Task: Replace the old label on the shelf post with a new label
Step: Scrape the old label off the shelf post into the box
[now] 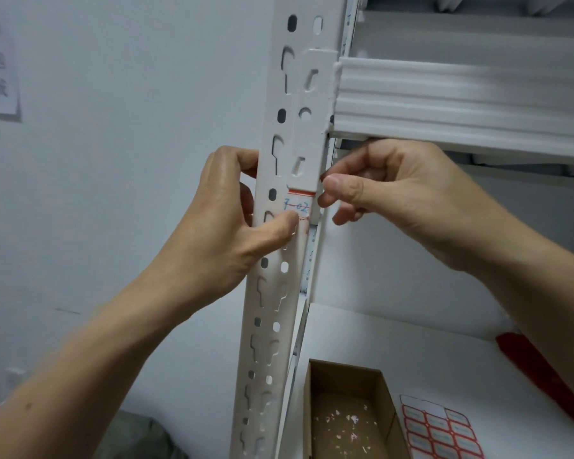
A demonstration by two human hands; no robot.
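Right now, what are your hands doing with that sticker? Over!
Left hand grips the shelf post, thumb on the label. Right hand pinches the label's right edge. Nothing in the way. Over.

- Left hand [226, 220] — forearm rises from lower left, wrist roughly straight. Fingers curl behind the post [269, 104]. The thumb lies across its front, tip pressed on the lower edge of the label [297, 205].
- Right hand [395, 193] — forearm comes in from lower right, back of hand up. Thumb and index finger pinch the label's right edge, other fingers curled loosely beneath.
- Both forearms bare, hands level with each other.
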